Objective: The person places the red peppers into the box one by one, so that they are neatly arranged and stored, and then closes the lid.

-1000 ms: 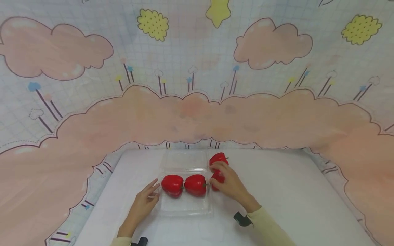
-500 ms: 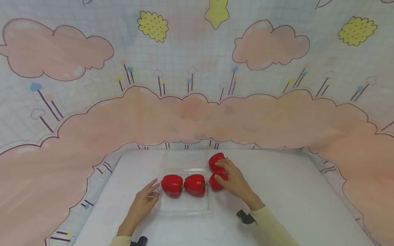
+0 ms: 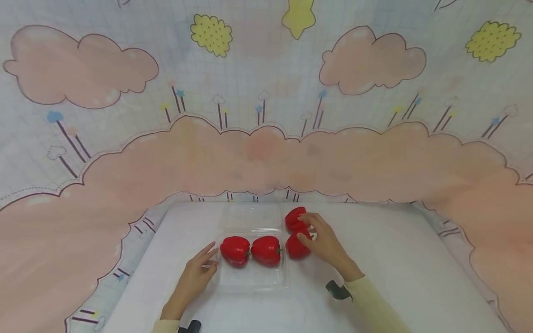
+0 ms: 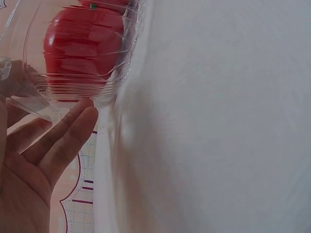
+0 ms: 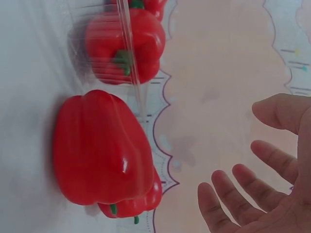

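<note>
A clear plastic clamshell box (image 3: pixel 250 280) stands with its lid (image 3: pixel 251 216) folded back. Inside it lie a left red bell pepper (image 3: pixel 235 251) and a right red bell pepper (image 3: pixel 265 251), side by side. My left hand (image 3: pixel 194 274) touches the box's left wall with fingers extended; the left wrist view shows fingertips (image 4: pixel 88 109) against ribbed plastic. Two more peppers sit outside on the right: a near one (image 5: pixel 99 150) by the box wall and a far one (image 3: pixel 294 219) behind it. Close to both hovers my right hand (image 3: pixel 329 243), fingers spread, holding nothing in the right wrist view.
A white table (image 3: pixel 399 268) carries everything. Behind it hangs a patterned backdrop (image 3: pixel 266 159) with clouds and stars. Dark camera mounts (image 3: pixel 338 290) show below both wrists.
My right hand has drawn back to the right from the near pepper, uncovering more of it. My left hand stays at the box. The peppers look unmoved.
</note>
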The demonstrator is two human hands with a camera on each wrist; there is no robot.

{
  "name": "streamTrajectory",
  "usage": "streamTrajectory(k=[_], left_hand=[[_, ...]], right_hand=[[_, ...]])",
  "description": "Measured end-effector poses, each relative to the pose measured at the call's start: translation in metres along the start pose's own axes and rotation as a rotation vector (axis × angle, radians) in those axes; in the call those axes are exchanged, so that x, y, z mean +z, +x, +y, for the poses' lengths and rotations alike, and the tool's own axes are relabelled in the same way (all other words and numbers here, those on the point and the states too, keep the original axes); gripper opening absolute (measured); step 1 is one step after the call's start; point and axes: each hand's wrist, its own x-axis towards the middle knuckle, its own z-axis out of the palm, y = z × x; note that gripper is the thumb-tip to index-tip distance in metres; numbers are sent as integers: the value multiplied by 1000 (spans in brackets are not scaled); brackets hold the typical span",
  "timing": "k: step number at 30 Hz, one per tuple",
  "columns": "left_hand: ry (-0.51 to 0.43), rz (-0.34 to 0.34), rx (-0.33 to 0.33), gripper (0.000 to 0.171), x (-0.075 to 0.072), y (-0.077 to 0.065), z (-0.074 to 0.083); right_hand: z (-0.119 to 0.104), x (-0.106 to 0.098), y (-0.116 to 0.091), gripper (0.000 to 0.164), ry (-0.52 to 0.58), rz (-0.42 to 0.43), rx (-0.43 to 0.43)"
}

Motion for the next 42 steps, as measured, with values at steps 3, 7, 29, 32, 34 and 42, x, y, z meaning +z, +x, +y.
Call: streamTrajectory(k=[3,7,29,32,34,42], left_hand=[[6,8,28,46,-2,0,1],[10,13,36,46,-2,1,0],[-17,17,22,44,7,-3,-2],[3,21,31,45,5,-4,-4],[13,17,28,45,4,-3,-5],[25,-1,16,45,1,2,-4]], right_hand=[[3,-1,1,55,-13,7,-11],[7,-5,-1,53,-11,16,-6],[30,-15,-9,49,12,35,57],[34,-14,-9,48,3,28,78],[38,-13,-9,47,-5,22,91],[50,-12,-10,46,10,3,144]])
